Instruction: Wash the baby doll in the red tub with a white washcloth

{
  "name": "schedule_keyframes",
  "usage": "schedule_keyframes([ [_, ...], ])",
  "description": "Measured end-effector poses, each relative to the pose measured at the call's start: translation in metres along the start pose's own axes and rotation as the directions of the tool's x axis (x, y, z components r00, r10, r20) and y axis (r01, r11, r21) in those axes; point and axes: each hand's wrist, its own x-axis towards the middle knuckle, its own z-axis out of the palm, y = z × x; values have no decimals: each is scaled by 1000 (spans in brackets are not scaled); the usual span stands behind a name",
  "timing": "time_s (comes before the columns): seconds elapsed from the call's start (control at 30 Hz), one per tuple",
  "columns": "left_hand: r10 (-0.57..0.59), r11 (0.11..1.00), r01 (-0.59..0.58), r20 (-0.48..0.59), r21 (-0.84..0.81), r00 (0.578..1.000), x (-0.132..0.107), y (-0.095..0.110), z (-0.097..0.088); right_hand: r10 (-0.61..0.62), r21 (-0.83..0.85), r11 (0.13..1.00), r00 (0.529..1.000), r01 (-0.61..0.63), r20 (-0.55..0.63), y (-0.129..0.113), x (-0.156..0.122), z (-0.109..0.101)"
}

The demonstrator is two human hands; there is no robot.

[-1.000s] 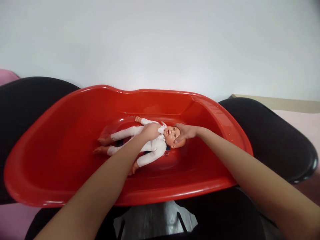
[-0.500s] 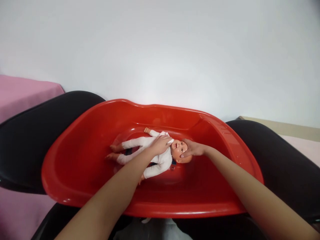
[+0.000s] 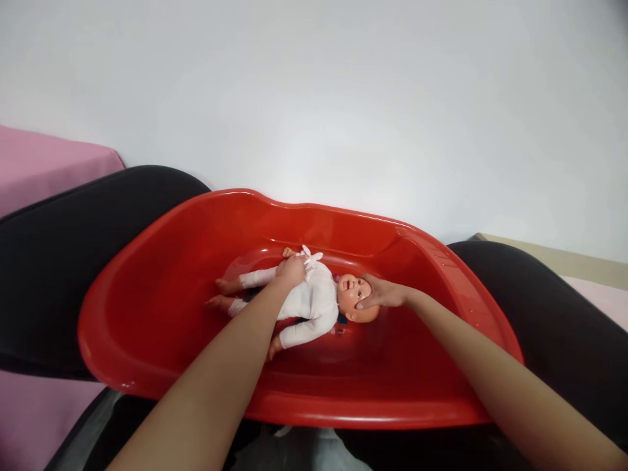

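While right grip (image 3: 385, 292) clamps doll's (image 3: 321, 294) head, left grip (image 3: 293, 269) rests on its front, can't tell if closed. Doll's face-up in red tub (image 3: 147, 314); floor marks (image 3: 338, 331) too small to read. White wall (image 3: 314, 98) behind, pink cloth (image 3: 53, 167) left.

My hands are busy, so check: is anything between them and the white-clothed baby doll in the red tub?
Nothing visible separates your right hand from the doll at its head. By your left hand, a pale, bow-shaped cloth juts out; whether it lies under the palm is hidden.
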Motion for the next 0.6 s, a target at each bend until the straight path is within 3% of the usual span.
schedule_keyframes([
  [0.13,-23,999,26,-90,32,996,0,-12,2,10,13,1000,1000,-10,-22,1,2,2],
  [0.37,-210,976,218,-253,1,944,0,-39,8,26,8,1000,999,-25,-33,4,3,1],
  [0.6,-193,981,193,-102,-14,976,4,-43,13,31,-5,1000,999,-31,-40,-2,0,2],
])
